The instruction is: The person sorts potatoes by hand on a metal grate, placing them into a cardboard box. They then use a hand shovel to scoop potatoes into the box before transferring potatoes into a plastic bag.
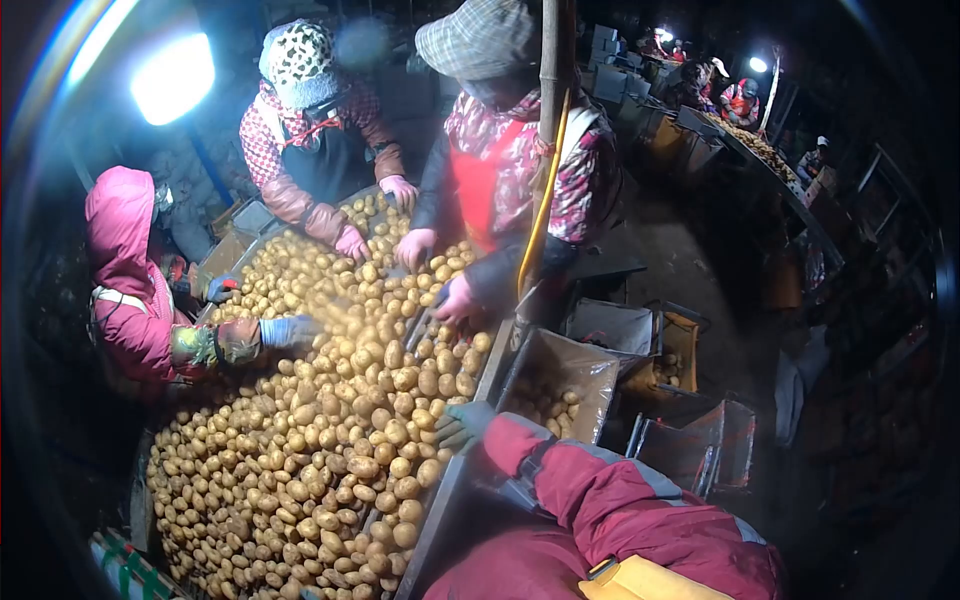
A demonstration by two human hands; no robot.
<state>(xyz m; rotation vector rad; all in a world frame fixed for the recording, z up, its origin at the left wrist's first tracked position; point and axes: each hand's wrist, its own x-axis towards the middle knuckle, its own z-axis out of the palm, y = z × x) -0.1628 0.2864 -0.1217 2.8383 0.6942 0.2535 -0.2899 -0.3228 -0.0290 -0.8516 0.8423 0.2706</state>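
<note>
My right hand (464, 425), in a grey-green glove, reaches over the side rail of the sorting table. Its fingers are stretched out at the edge of a large heap of potatoes (330, 440), with no potato visible in them. The potatoes are pale brown and cover most of the sloping table. A metal rail (450, 490) runs below my wrist. Of my left hand (311, 594), just a sliver of glove shows at the bottom edge beside the potatoes; its fingers are hidden. A plastic-lined crate (565, 385) with potatoes in it stands right of my right hand.
Three co-workers (128, 290) (300, 140) (530, 170) reach gloved hands into the heap from the left and far sides. A pole (550, 130) rises at the table corner. More crates (680, 350) stand at right. Farther back, people work at another potato table (755, 150).
</note>
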